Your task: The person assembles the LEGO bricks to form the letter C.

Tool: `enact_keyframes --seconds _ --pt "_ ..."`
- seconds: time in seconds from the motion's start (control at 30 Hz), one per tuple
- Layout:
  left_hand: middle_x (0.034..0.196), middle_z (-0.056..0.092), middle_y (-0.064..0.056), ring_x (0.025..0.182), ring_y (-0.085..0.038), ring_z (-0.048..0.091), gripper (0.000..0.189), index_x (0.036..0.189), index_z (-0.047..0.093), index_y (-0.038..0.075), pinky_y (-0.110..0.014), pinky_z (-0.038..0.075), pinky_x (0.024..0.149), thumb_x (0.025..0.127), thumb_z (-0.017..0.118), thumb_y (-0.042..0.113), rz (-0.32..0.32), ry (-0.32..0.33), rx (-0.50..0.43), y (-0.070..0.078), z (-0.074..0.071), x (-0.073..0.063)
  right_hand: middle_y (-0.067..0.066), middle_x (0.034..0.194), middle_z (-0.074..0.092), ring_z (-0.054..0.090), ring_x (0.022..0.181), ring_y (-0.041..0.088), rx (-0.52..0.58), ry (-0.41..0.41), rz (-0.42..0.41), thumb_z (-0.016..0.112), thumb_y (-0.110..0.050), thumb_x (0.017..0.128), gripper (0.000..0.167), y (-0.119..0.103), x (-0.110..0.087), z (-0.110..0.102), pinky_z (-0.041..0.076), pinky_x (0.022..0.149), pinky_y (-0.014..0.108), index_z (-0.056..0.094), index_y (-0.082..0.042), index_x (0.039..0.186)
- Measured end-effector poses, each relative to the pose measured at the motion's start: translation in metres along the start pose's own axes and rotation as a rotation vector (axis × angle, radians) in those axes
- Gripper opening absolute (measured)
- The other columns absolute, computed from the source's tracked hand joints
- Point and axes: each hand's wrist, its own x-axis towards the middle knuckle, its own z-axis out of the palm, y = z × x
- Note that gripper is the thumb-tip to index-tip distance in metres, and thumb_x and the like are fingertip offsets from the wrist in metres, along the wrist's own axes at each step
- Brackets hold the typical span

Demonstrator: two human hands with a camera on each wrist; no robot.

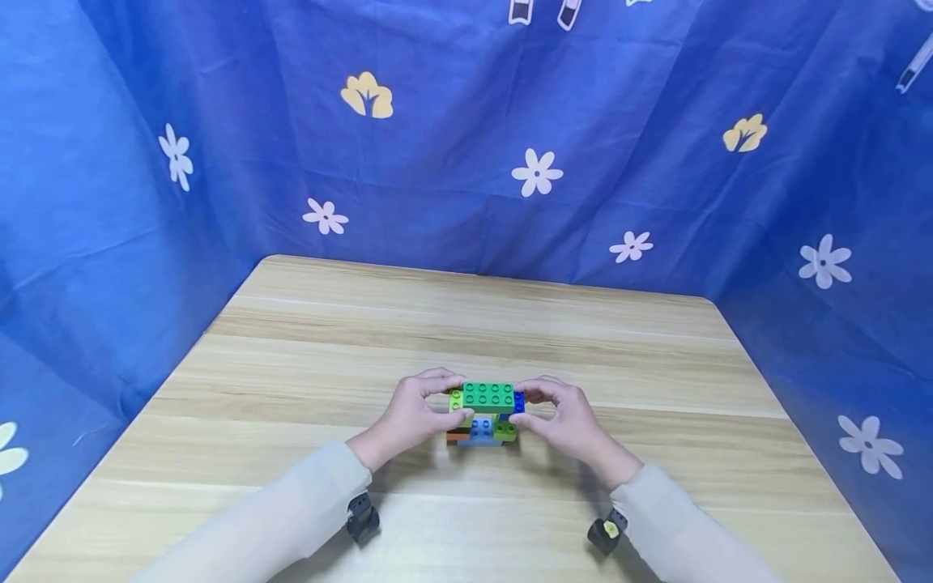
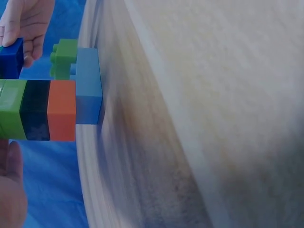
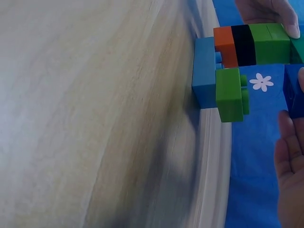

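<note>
Toy building bricks stand stacked on the table between both hands. A light blue brick [image 2: 89,90] is the base. On its left end are an orange brick [image 2: 61,109], a black brick [image 2: 36,109] and light green bricks [image 3: 270,43]. A single green brick [image 3: 229,95] sits on the right end. Across the top lies a long green brick [image 1: 488,397], with a dark blue brick [image 3: 293,90] under its right end, apart from the green one below. My left hand [image 1: 411,409] pinches the stack's upper left end; my right hand [image 1: 564,413] pinches the dark blue brick.
The wooden table [image 1: 350,324] stretches out around the bricks. A blue cloth [image 1: 452,138] with flowers and trees hangs behind it and along both sides. Small black cameras [image 1: 362,518] sit at both wrists.
</note>
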Motion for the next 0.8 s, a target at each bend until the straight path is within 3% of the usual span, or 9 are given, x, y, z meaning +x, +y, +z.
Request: enact_keyframes --seconds 0.27,0.53,0.8 --pt "0.107 0.067 -0.001 0.097 -0.018 0.062 0.039 0.108 0.070 0.006 -0.043 0.049 0.091 0.070 0.082 0.007 -0.050 -0.005 0.001 0.001 -0.002 -0.001 -0.002 0.100 0.066 0.063 0.088 0.015 0.021 -0.029 0.028 0.083 -0.015 0.073 0.038 -0.002 0.000 0.000 0.052 0.083 0.030 0.068 -0.008 0.107" --pt "0.111 0.066 -0.004 0.098 -0.021 0.062 0.041 0.113 0.068 0.006 -0.048 0.047 0.092 0.074 0.081 0.009 -0.052 -0.012 -0.067 -0.001 -0.002 -0.003 -0.001 0.102 0.066 0.062 0.090 0.015 0.008 -0.037 -0.020 0.082 -0.013 0.074 0.043 -0.003 -0.001 -0.002 0.052 0.083 0.030 0.065 -0.007 0.112" --pt "0.116 0.064 -0.005 0.103 -0.024 0.061 0.055 0.123 0.063 0.007 -0.043 0.049 0.091 0.073 0.083 0.016 -0.095 -0.045 -0.020 -0.010 -0.007 -0.012 0.009 0.103 0.066 0.064 0.088 0.021 -0.047 -0.004 -0.089 0.083 0.000 0.068 0.050 -0.008 -0.005 -0.001 0.054 0.081 0.036 0.062 0.000 0.114"
